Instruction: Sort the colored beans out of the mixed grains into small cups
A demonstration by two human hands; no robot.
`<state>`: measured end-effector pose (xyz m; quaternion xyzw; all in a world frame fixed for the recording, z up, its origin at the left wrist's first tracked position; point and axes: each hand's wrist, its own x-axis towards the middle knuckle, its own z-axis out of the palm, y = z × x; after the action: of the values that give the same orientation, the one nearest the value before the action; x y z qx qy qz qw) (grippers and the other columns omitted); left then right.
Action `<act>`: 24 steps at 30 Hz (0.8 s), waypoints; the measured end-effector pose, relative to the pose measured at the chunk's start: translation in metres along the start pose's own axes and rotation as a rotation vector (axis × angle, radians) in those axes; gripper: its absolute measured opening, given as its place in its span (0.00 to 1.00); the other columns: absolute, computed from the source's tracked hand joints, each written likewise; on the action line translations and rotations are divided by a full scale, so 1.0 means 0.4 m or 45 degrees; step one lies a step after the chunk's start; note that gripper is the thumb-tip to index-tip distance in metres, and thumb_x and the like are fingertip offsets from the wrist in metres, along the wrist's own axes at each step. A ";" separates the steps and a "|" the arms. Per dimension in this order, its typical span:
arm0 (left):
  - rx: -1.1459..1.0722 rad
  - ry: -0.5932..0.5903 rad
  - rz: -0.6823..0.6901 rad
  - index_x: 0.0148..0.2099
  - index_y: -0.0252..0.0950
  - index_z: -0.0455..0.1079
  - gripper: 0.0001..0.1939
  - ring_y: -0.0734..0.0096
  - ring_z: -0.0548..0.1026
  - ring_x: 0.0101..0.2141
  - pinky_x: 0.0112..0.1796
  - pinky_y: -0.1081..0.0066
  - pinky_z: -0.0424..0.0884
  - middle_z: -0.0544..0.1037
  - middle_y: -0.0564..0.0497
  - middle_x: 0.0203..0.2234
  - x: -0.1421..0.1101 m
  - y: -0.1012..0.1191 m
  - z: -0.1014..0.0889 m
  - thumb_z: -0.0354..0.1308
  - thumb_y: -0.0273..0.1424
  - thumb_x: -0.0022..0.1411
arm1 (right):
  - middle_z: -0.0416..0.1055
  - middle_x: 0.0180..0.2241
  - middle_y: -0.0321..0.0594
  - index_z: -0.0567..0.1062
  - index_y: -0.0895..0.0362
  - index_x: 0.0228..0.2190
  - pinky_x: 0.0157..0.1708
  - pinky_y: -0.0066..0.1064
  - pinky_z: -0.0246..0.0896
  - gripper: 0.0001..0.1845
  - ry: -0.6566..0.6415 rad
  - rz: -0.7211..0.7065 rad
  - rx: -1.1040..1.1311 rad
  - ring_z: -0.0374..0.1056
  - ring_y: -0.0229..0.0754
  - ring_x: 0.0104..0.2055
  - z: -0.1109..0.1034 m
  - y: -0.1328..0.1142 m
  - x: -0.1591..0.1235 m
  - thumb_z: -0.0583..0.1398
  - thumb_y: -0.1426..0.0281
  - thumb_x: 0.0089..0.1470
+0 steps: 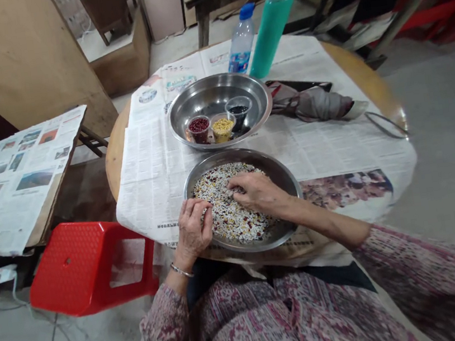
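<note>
Close to my body a steel basin (282, 177) holds a mix of white grains (239, 222) flecked with red, yellow and dark beans. My right hand (258, 190) reaches in from the right, its fingers bent and pinched together at the surface of the mix. Over the basin's left rim lies my left hand (193, 227), with thumb and fingertips drawn together above the grains. What either pinch holds is too small to make out. Behind stands a second steel basin (256, 90) with clear cups of red beans (198, 126), yellow beans (222, 127) and black beans (239, 110).
Newspaper (146, 165) covers the round table. Beyond the far basin stand a water bottle (240, 44) and a tall green bottle (276, 19). A folded grey umbrella (315, 103) lies to the right. A red stool (80, 264) and a newspaper-covered bench (21, 182) are at the left.
</note>
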<state>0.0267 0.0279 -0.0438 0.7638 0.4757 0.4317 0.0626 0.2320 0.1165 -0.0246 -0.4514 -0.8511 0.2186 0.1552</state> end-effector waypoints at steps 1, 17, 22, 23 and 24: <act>0.003 0.003 0.000 0.45 0.36 0.68 0.05 0.64 0.72 0.43 0.47 0.61 0.71 0.74 0.46 0.38 0.000 0.000 0.000 0.51 0.25 0.71 | 0.77 0.32 0.41 0.78 0.57 0.33 0.38 0.33 0.66 0.10 -0.031 0.000 0.105 0.71 0.43 0.34 0.003 -0.011 -0.001 0.57 0.76 0.51; -0.015 0.062 -0.002 0.47 0.36 0.68 0.06 0.63 0.73 0.44 0.47 0.61 0.72 0.75 0.45 0.40 -0.002 0.000 0.002 0.50 0.25 0.72 | 0.73 0.54 0.52 0.78 0.57 0.48 0.55 0.53 0.62 0.16 0.033 -0.657 -0.150 0.63 0.55 0.59 0.060 -0.048 0.029 0.54 0.70 0.65; -0.023 0.052 0.006 0.47 0.36 0.68 0.06 0.63 0.73 0.44 0.47 0.61 0.72 0.75 0.46 0.40 -0.001 -0.002 0.001 0.50 0.25 0.72 | 0.74 0.51 0.52 0.79 0.57 0.47 0.52 0.48 0.65 0.17 0.081 -0.408 -0.293 0.66 0.54 0.53 0.019 0.034 0.036 0.52 0.69 0.66; -0.020 0.052 0.006 0.46 0.37 0.68 0.06 0.63 0.73 0.44 0.47 0.61 0.72 0.75 0.46 0.39 -0.001 -0.001 0.001 0.50 0.25 0.72 | 0.74 0.49 0.52 0.78 0.57 0.48 0.52 0.47 0.65 0.18 0.111 -0.333 -0.292 0.66 0.53 0.52 0.015 0.046 0.027 0.51 0.68 0.66; -0.017 0.052 0.006 0.46 0.37 0.68 0.06 0.63 0.73 0.44 0.46 0.61 0.72 0.75 0.46 0.39 -0.001 -0.001 0.001 0.50 0.26 0.72 | 0.74 0.47 0.52 0.77 0.58 0.49 0.52 0.47 0.65 0.19 0.147 -0.256 -0.283 0.67 0.53 0.51 0.012 0.054 0.018 0.51 0.68 0.66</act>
<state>0.0265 0.0280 -0.0442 0.7555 0.4721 0.4506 0.0571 0.2411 0.1323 -0.0393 -0.3903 -0.9005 0.0801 0.1741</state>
